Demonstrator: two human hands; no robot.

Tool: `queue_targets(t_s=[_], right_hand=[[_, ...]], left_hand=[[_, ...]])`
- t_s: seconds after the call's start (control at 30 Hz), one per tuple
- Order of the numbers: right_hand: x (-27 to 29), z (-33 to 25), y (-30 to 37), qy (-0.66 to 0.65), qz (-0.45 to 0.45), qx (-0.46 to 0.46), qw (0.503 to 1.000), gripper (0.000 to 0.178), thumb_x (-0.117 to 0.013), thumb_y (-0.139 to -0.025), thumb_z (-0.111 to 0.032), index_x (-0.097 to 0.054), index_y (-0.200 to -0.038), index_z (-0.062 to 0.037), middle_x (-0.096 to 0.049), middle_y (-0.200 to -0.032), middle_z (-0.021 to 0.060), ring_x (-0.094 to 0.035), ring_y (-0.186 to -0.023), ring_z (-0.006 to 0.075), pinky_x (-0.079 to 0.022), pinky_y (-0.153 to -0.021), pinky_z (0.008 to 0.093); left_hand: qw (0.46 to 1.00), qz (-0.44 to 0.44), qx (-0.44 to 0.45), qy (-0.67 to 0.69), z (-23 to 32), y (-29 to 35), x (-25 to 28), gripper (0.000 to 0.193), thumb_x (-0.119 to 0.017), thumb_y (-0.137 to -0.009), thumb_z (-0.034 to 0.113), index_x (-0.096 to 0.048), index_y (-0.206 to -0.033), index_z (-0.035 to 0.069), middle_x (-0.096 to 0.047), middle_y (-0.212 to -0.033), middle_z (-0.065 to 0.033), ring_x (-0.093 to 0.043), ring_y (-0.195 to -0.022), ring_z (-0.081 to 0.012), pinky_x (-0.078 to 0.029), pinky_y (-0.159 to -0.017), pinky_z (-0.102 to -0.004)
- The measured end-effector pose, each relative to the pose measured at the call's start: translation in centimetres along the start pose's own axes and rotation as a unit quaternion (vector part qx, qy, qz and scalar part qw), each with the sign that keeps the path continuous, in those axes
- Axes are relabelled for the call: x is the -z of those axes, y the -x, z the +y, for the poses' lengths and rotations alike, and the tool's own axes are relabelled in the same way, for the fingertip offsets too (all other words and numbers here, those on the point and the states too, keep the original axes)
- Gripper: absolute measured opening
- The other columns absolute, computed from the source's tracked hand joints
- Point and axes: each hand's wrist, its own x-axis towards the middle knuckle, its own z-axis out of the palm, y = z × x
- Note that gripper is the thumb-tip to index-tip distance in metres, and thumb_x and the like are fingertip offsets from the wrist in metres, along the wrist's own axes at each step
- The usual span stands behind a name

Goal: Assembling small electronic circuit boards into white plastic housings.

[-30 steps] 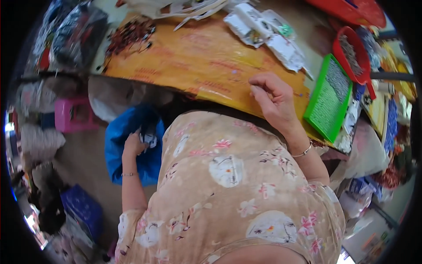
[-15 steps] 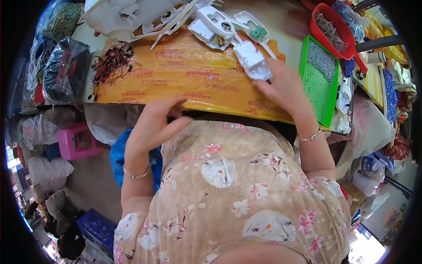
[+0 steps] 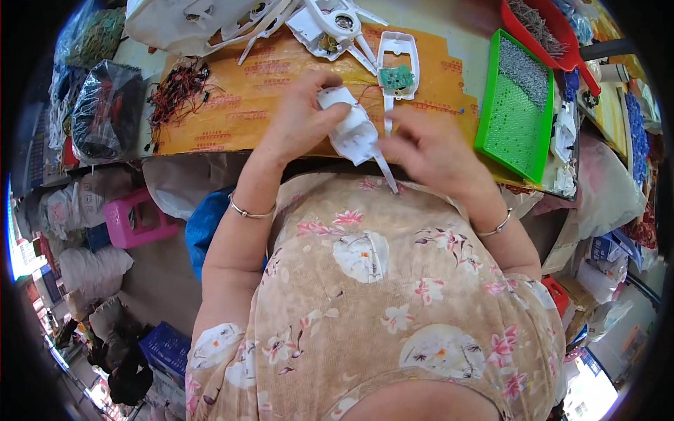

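My left hand (image 3: 305, 116) grips a white plastic casing (image 3: 345, 126) above the table's near edge, with the thumb on its upper face. A slim white arm of plastic juts from the casing's lower end toward my lap. Just to the right hovers my right hand (image 3: 439, 151), blurred, fingers bent and apart, near the casing's lower end; whether it touches is unclear. Beyond it lies an open white frame (image 3: 414, 52) with a green circuit board (image 3: 397, 78) in it. Thin wires run between board and casing.
Further white drone-like shells (image 3: 326, 31) lie at the back. Dark red and black wires (image 3: 181, 98) are heaped on the left, beside a bagged bundle (image 3: 107, 112). On the right are a green tray (image 3: 484, 130) of small metal pieces and a red scoop (image 3: 581, 59) of screws.
The white casing has come nearer and leftward, from my right hand into my left. My left hand has risen onto it; the frame with the circuit board now lies further left and upright.
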Motion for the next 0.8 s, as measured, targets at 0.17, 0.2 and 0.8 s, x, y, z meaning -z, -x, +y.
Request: queue_targets(t_s=[0.17,0.2,0.8], right_hand=[[2.4,2.6,-3.1,0.18,0.172,0.054,0.967,0.016,-0.057,-0.084,-0.011,-0.062,-0.095,0.0008,-0.059,-0.08,0.016,-0.058,-0.072,0.0285,-0.044,-0.065,0.0365],[2.5,2.9,-3.7,0.18,0.172,0.054,0.967,0.016,-0.057,-0.084,-0.011,-0.062,-0.095,0.0008,-0.059,-0.08,0.016,-0.058,-0.072,0.0285,-0.044,-0.065,0.0365],[0.9,2.6,-4.5,-0.14,0.02,-0.018,0.99,0.008,-0.06,-0.081,-0.003,-0.058,-0.084,0.0038,-0.059,-0.078,0.0028,-0.052,-0.072,0.0078,-0.043,-0.065,0.0232]], left_hand=[[1.0,-0.008,0.01,-0.015,0.3,-0.2,2.0,0.036,-0.063,-0.073,0.014,-0.061,-0.103,-0.007,-0.063,-0.089,-0.0099,-0.058,-0.076,-0.0144,-0.048,-0.069,-0.0274],[0.999,-0.018,0.019,-0.024,0.9,-0.4,2.3,0.037,-0.063,-0.073,0.013,-0.061,-0.103,-0.008,-0.063,-0.089,-0.01,-0.058,-0.077,-0.0143,-0.048,-0.069,-0.0273],[0.996,-0.087,0.015,-0.006,1.5,-1.6,5.6,0.029,-0.059,-0.073,0.005,-0.063,-0.101,-0.005,-0.062,-0.082,-0.0068,-0.058,-0.071,-0.0127,-0.046,-0.062,-0.027]])
